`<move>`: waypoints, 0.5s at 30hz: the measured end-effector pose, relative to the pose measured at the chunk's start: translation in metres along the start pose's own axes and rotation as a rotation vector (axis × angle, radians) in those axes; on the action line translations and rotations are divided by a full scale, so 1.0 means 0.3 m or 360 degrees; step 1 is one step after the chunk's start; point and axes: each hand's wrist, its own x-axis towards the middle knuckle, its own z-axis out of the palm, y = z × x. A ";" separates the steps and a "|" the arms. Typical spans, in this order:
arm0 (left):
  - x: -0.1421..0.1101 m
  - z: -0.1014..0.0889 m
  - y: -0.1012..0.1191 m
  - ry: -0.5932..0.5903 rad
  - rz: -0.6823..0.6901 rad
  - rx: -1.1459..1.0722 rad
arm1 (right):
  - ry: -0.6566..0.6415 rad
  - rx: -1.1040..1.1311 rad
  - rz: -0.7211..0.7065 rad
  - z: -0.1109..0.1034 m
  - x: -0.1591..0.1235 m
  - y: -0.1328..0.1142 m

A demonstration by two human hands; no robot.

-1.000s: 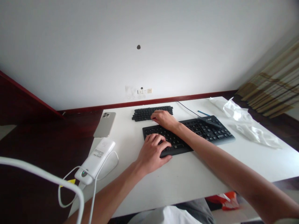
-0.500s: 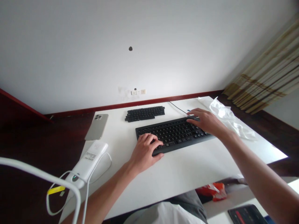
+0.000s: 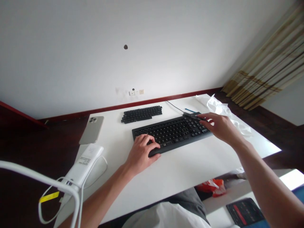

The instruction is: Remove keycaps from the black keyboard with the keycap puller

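Note:
A black keyboard lies at a slant on the white table. My left hand grips its near left corner, fingers curled over the keys and thumb along the front edge. Above the number keys at the right end, my right hand is closed on a slim dark brush-like tool; its exact kind is hard to make out. The tool points left over the keyboard's far right part. Behind the keyboard is a separate black key panel with stepped edges.
A phone and a white power bank with a white cable lie at left. A blue stick and crumpled white plastic are at the far right. A thin black cord runs behind the keyboard.
My right hand has shifted right and nearer over the number keys with the dark tool, uncovering the blue stick. My left hand stays at the keyboard's corner. The view has swung slightly right.

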 end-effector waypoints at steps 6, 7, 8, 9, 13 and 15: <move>0.000 0.001 0.001 0.0005 0.0006 0.0025 | 0.0304 0.1430 0.0307 0.046 -0.047 -0.159; 0.000 0.001 0.001 0.0002 0.0005 0.0026 | 0.0261 0.1565 0.0342 0.065 -0.056 -0.183; 0.000 0.001 0.001 0.0000 0.0006 0.0028 | 0.0210 0.1653 0.0364 0.085 -0.066 -0.207; 0.000 0.001 0.001 -0.0003 0.0007 0.0029 | 0.0160 0.1705 0.0368 0.105 -0.078 -0.230; 0.002 0.004 -0.004 -0.0005 0.0019 0.0031 | 0.0022 0.1673 0.0230 0.178 -0.139 -0.310; 0.001 0.006 -0.007 -0.0006 0.0024 0.0029 | -0.0011 0.1623 0.0140 0.203 -0.171 -0.333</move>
